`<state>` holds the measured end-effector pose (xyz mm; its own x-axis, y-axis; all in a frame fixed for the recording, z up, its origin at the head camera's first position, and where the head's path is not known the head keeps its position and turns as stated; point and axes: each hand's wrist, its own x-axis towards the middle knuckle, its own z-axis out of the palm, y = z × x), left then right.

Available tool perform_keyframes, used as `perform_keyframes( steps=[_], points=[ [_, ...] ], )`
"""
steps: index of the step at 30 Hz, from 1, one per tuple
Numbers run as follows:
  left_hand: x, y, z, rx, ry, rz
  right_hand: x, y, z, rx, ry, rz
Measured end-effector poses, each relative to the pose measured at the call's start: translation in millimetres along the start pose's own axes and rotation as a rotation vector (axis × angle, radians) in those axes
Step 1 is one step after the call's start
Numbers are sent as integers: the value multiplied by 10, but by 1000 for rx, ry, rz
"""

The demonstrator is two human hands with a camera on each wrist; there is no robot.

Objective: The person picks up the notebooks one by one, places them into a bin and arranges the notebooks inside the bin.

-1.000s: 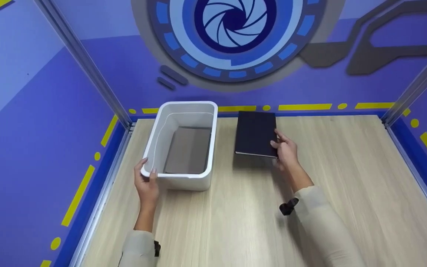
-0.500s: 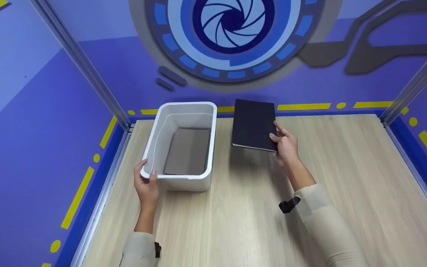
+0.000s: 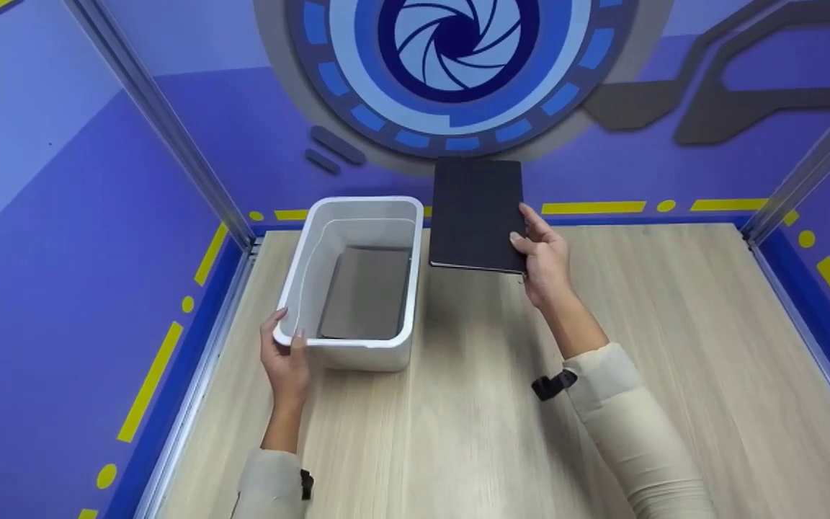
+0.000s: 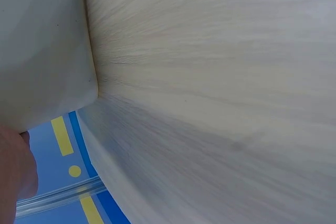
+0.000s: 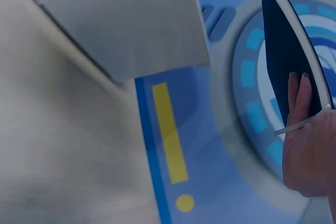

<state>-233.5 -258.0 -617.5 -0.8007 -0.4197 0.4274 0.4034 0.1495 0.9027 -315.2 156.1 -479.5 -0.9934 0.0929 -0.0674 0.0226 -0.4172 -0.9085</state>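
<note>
My right hand (image 3: 548, 267) pinches the right edge of a black hardcover notebook (image 3: 476, 216), thumb on the top cover. In the right wrist view, fingers (image 5: 298, 98) lie against the underside of the cover, and a thin pale strip (image 5: 302, 123) crosses them. The notebook is held above the table, just right of a white plastic bin (image 3: 415, 288). My left hand (image 3: 287, 364) grips the bin's near left corner, its thumb at the rim. Inside the bin, a grey-brown flat item (image 3: 368, 292), like a notebook or board, lies on the bottom.
The bin stands on a light wood table (image 3: 472, 432) near its back edge. A blue-purple printed wall (image 3: 602, 173) rises behind, with side panels left and right. Metal rails (image 3: 192, 169) run up the corners.
My right hand has raised the notebook off the table area and moved it left, toward the bin. The left hand and the bin stay in place.
</note>
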Motion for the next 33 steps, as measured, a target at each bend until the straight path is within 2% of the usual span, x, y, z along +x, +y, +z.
perform_keyframes(
  steps=[12,22,33],
  points=[
    [27,14,47,-33,28,38,-1,-107,294,62,-25,0],
    [5,13,35,-24,19,12,-32,-64,448,62,-15,16],
    [2,5,34,-24,31,18,-44,1,590,86,-18,39]
  ],
)
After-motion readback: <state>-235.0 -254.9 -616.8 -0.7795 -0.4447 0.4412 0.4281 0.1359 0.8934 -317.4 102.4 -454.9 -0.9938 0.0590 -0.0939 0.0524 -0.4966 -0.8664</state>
